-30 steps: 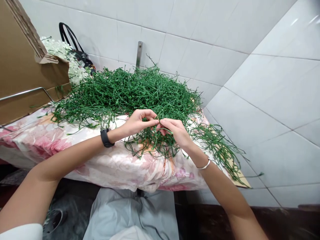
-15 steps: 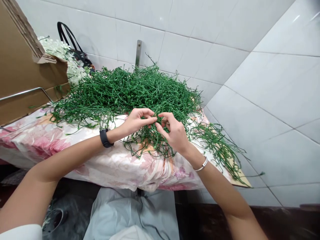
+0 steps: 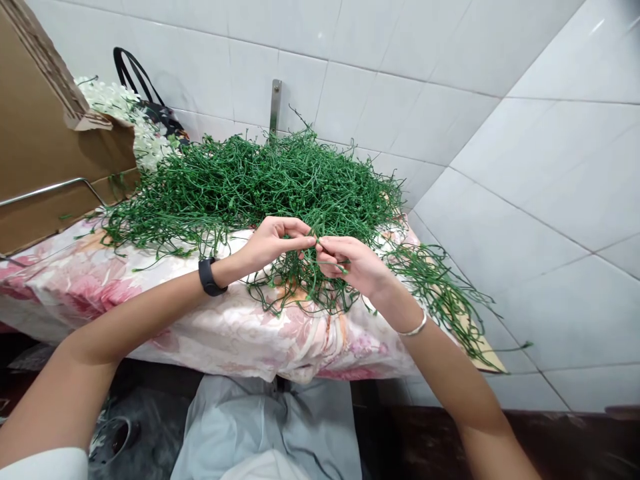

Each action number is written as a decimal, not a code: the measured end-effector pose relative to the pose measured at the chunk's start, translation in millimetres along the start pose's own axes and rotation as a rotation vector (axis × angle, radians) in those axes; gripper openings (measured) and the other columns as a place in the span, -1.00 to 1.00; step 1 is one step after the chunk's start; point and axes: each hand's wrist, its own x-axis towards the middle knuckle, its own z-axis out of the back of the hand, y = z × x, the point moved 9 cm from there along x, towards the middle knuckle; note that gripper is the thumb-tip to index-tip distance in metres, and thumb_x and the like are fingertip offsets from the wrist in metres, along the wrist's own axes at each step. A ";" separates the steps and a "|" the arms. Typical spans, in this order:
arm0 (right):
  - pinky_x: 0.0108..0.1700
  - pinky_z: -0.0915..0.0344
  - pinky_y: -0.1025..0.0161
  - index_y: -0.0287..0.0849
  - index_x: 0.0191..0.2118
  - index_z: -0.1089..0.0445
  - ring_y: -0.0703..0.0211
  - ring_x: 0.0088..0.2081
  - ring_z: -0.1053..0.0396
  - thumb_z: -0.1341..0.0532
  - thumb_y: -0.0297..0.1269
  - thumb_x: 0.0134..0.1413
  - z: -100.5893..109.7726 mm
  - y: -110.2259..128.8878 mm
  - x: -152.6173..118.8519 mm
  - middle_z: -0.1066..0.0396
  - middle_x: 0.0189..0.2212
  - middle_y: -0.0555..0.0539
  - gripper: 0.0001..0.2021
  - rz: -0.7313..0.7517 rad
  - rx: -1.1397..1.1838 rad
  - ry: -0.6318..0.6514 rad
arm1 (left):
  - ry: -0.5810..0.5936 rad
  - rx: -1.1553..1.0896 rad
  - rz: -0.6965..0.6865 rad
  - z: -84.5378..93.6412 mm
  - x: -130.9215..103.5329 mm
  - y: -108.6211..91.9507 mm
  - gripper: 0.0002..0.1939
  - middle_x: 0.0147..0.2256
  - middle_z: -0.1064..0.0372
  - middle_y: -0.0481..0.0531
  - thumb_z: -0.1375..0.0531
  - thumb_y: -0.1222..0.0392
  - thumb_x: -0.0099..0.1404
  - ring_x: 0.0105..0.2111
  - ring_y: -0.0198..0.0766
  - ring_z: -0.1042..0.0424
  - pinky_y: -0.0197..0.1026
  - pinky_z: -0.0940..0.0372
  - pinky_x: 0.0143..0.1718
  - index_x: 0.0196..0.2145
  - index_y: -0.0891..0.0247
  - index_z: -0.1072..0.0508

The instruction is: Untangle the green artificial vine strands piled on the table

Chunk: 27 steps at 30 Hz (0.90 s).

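Note:
Both hands meet at the front of a large heap of thin green artificial stems point(image 3: 240, 177). My left hand point(image 3: 283, 239), with a black band on the wrist, pinches a green stem between thumb and fingertips. Opposite it, my right hand point(image 3: 353, 263) closes thumb and forefinger on the same spot, fingertips nearly touching the left ones. A short green tip point(image 3: 341, 269) sticks out by the right hand's curled fingers. Stems hang below the hands over the flowered tablecloth point(image 3: 200, 333). How the pinched pieces join is too small to tell.
A cardboard box point(image 3: 45, 153) with a metal rod stands at the left. White artificial flowers point(image 3: 150, 143) and a black bag point(image 3: 165, 117) lie behind it. More green stems point(image 3: 440, 287) spread over the table's right corner. White tiled walls point(image 3: 390, 60) bound the back and right.
My right hand has turned and its thumb and forefinger have closed together at the left fingertips. A green tip now shows by its fingers. My left hand has stayed almost still.

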 end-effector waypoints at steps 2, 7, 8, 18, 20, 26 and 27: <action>-0.60 0.17 0.39 -0.23 -0.44 -0.22 0.47 -0.67 0.11 -0.05 -0.21 0.07 2.2 0.5 -0.2 -0.01 -0.68 0.14 -0.81 -0.001 -0.026 -0.020 | -0.012 -0.019 0.019 0.7 0.3 2.3 -0.76 -0.51 -0.37 -0.05 -0.30 0.13 -0.02 -0.55 -0.46 -0.32 -0.37 -0.22 -0.48 -0.43 0.35 -0.43; -0.49 -0.03 0.36 -0.20 -0.24 -0.21 0.40 -0.56 -0.09 -0.10 -0.14 0.05 13.0 27.0 -10.7 -0.21 -0.53 0.05 -0.77 0.321 -0.682 -0.331 | -0.088 -0.012 0.035 7.7 0.4 3.4 -0.75 -0.56 -0.32 -0.09 -0.31 0.14 -0.05 -0.59 -0.47 -0.29 -0.37 -0.20 -0.53 -0.45 0.35 -0.41; -0.45 -0.06 0.35 -0.20 -0.21 -0.21 0.38 -0.53 -0.11 -0.10 -0.16 0.06 10.0 33.2 -14.6 -0.23 -0.49 0.03 -0.76 0.396 -0.857 -0.387 | -0.092 -0.016 0.040 8.1 0.5 3.5 -0.75 -0.56 -0.31 -0.10 -0.31 0.14 -0.06 -0.60 -0.47 -0.28 -0.37 -0.19 -0.53 -0.45 0.36 -0.41; -0.46 -0.04 0.34 -0.23 -0.47 -0.30 0.36 -0.52 -0.12 -0.02 -0.20 0.13 3.1 36.6 -15.5 -0.20 -0.56 -0.01 -0.73 0.421 -0.828 -0.328 | -0.066 -0.035 0.023 3.1 -2.0 -4.5 -0.77 -0.54 -0.34 -0.07 -0.30 0.16 -0.04 -0.57 -0.47 -0.30 -0.37 -0.22 -0.52 -0.45 0.37 -0.42; -0.56 0.05 0.36 -0.24 -0.49 -0.29 0.39 -0.59 -0.07 -0.04 -0.19 0.10 5.1 18.2 -6.6 -0.17 -0.62 0.04 -0.73 0.221 -0.455 -0.173 | -0.056 -0.045 0.021 1.4 -2.7 -4.8 -0.78 -0.55 -0.34 -0.07 -0.30 0.18 -0.03 -0.57 -0.47 -0.30 -0.38 -0.22 -0.52 -0.46 0.37 -0.41; -0.61 0.11 0.38 -0.23 -0.55 -0.19 0.49 -0.71 0.17 -0.05 -0.28 0.03 -8.7 -7.6 -1.7 -0.01 -0.70 0.15 -0.79 -0.104 0.190 0.120 | -0.026 -0.066 0.029 -1.9 -3.0 -1.7 -0.78 -0.55 -0.33 -0.08 -0.30 0.18 -0.03 -0.59 -0.47 -0.30 -0.38 -0.21 -0.54 -0.45 0.37 -0.40; -0.61 0.12 0.38 -0.24 -0.54 -0.21 0.48 -0.71 0.16 -0.05 -0.27 0.04 -7.6 -8.2 -1.3 -0.02 -0.69 0.14 -0.79 -0.102 0.161 0.109 | -0.025 -0.060 0.028 -1.6 -2.6 -1.1 -0.78 -0.55 -0.33 -0.08 -0.30 0.18 -0.03 -0.58 -0.47 -0.30 -0.38 -0.21 -0.54 -0.45 0.37 -0.40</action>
